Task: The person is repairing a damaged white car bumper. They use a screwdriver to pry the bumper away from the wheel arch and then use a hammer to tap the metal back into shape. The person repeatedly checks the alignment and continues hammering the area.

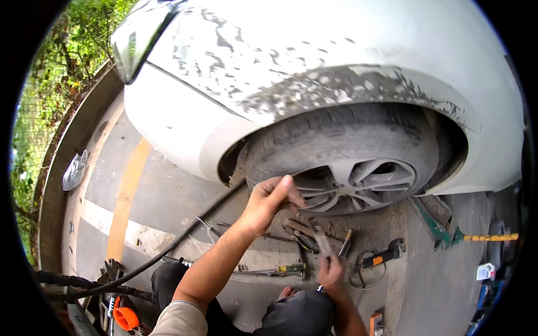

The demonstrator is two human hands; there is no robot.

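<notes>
Matt rubber tyre point(342, 137), glossy rough-patched fender point(336, 53)

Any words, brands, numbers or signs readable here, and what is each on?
No text can be read.
White-and-blue item, far right: any markings too small.
Power tool with orange section: too small and blurred.
Wheel hub: any emblem too small to make out.
Grey piece in the right hand: blurred, nothing legible.

Grey paving point(162, 193), a painted yellow stripe point(128, 196), a scraped white car point(392, 39) and leafy green bushes point(81, 45) at left show outdoor parking.
</notes>
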